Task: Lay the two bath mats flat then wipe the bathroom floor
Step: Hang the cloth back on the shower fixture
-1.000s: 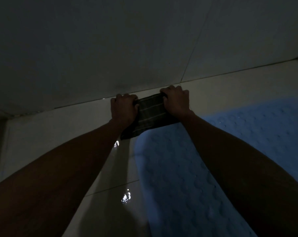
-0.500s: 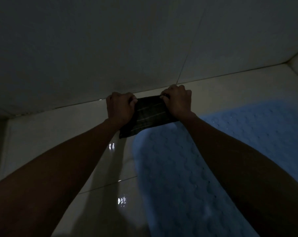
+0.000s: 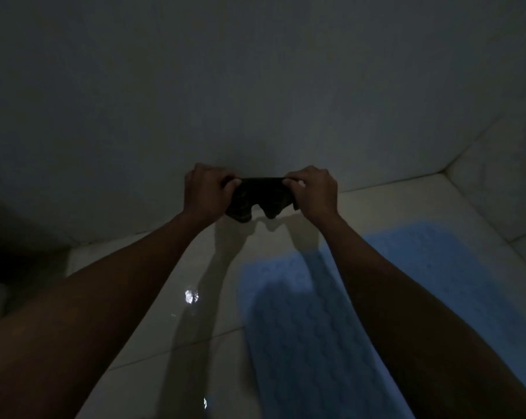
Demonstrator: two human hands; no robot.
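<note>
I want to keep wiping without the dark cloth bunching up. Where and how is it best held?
Judging by its pose, grip the cloth along its stretched top edge, one end per hand, coming from above. The left hand and right hand already pinch those ends, and the lower part sags loose above the floor beside the blue mat.

Home bathroom, dimly lit: glossy pale floor tiles with wet glints, a tiled wall met at a corner, a blue textured bath mat laid flat.
</note>
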